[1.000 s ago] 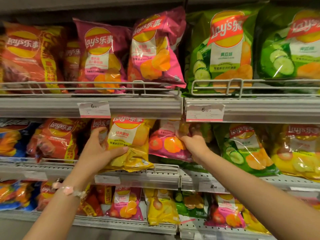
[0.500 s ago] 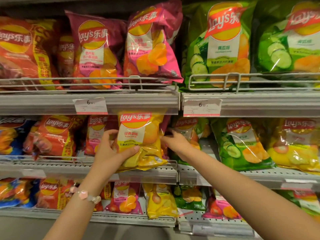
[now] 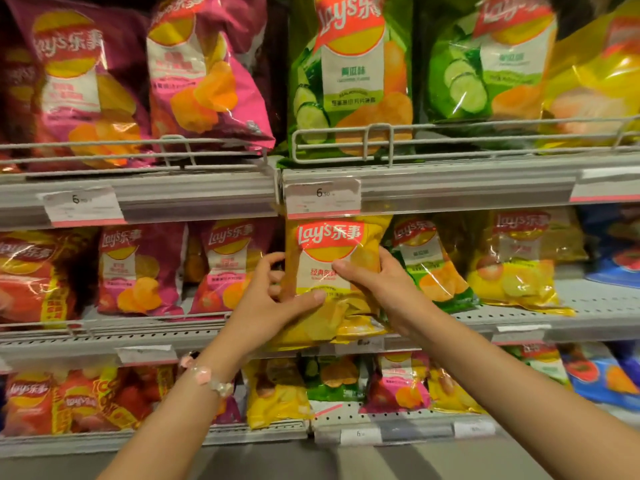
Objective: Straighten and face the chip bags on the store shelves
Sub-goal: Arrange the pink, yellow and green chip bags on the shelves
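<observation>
On the middle shelf, red crinkly chip bags stand at the left end, then two magenta bags behind the low wire rail. The left hand, wearing a pink beaded bracelet, grips the glossy yellow chip bag by its left edge at the shelf's front lip; the right hand clasps its right side, thumb across the front. A white price tag overhangs its top. Just right stands a green cucumber bag, then a yellow tomato bag.

Pink bag and green bag crowd the middle shelf.
</observation>
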